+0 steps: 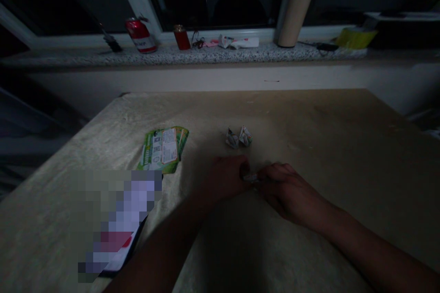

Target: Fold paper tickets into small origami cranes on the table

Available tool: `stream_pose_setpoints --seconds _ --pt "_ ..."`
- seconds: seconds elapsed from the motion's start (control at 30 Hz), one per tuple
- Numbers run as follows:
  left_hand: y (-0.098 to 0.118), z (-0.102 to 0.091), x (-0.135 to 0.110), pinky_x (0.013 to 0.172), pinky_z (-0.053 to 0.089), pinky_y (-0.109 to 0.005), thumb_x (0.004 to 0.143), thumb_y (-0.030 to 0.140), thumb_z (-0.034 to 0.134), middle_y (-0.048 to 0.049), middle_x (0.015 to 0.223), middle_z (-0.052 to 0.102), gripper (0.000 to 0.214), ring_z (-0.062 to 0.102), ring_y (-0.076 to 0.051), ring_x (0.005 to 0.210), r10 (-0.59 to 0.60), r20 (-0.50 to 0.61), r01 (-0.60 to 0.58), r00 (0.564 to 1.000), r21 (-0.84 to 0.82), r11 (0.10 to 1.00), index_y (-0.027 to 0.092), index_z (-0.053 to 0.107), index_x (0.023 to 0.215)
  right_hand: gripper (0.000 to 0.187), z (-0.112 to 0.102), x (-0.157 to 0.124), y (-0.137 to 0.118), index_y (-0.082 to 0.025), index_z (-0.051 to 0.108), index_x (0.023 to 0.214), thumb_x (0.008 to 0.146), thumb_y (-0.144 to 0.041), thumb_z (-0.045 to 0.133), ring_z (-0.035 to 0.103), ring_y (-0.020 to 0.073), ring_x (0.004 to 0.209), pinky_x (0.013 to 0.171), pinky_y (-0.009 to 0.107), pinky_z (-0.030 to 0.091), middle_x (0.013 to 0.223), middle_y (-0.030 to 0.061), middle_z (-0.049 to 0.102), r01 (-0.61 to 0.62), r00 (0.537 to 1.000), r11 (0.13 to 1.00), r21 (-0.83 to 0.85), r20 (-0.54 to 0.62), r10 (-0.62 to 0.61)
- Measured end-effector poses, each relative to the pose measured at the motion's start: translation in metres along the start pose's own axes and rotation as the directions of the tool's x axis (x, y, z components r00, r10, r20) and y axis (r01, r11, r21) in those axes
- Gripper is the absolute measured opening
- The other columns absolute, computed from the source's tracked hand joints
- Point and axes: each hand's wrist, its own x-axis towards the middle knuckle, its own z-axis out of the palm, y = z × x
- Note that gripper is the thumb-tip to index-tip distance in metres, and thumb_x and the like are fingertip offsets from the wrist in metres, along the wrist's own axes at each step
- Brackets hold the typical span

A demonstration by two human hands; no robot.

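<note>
Between my two hands is a small piece of folded printed paper [250, 177], held low over the table. My left hand [229, 175] curls its fingers around the paper's left side, and the fingertips are partly hidden. On the other side my right hand [283, 187] pinches the paper between thumb and fingers. Just beyond the hands stand two small folded paper pieces with pointed tips, a left one [231, 138] and a right one [245, 136], side by side on the cloth.
Green printed cards [163, 149] lie to the left, with a lit phone-like device [118, 256], partly blurred out, nearer me. On the granite windowsill [165, 58] behind the table [319, 146] are a red can [140, 35], a red lighter-like object [181, 37], crumpled paper [239, 42] and a cardboard tube [298, 7].
</note>
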Motion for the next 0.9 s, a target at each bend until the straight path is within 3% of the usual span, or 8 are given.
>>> stream_pose_setpoints --seconds 0.17,0.47,0.63,0.9 --pt "-0.002 -0.002 0.001 0.070 0.049 -0.031 0.073 0.044 0.078 -0.0022 0.083 0.074 0.031 0.069 -0.022 0.078 0.004 -0.003 -0.004 1.000 0.019 1.000 0.020 0.068 0.090 0.017 -0.001 0.000 0.000 -0.022 0.077 0.096 0.098 -0.020 0.060 0.061 0.0255 0.101 0.088 0.042 0.040 0.109 0.0085 0.070 -0.021 1.000 1.000 0.023 0.003 0.021" --pt "-0.016 -0.010 0.001 0.070 0.050 -0.030 0.071 0.032 0.079 -0.0032 0.084 0.075 0.022 0.070 -0.023 0.081 -0.060 -0.009 0.060 0.998 0.064 0.996 0.020 0.071 0.088 0.018 0.003 -0.002 0.004 -0.028 0.078 0.106 0.100 -0.025 0.062 0.061 0.0246 0.099 0.085 0.040 0.037 0.107 0.0066 0.070 -0.024 1.000 0.999 0.020 -0.018 0.025" --pt "-0.017 -0.009 -0.005 0.072 0.050 -0.030 0.075 0.031 0.074 -0.0022 0.084 0.075 0.018 0.071 -0.021 0.079 -0.022 -0.006 0.022 1.000 0.025 0.999 0.020 0.073 0.090 0.016 0.003 -0.001 0.004 -0.028 0.078 0.103 0.098 -0.023 0.063 0.061 0.0242 0.100 0.086 0.040 0.037 0.108 0.0059 0.070 -0.028 1.000 0.999 0.035 -0.014 0.028" --pt "-0.008 -0.001 -0.007 0.077 0.051 -0.035 0.073 0.053 0.079 -0.0041 0.083 0.074 0.039 0.070 -0.024 0.079 -0.034 -0.060 0.039 0.998 0.084 0.996 0.020 0.074 0.093 0.016 0.001 -0.001 0.002 -0.027 0.077 0.101 0.099 -0.023 0.062 0.060 0.0247 0.100 0.087 0.041 0.038 0.109 0.0060 0.070 -0.038 0.999 0.998 0.053 -0.005 0.039"
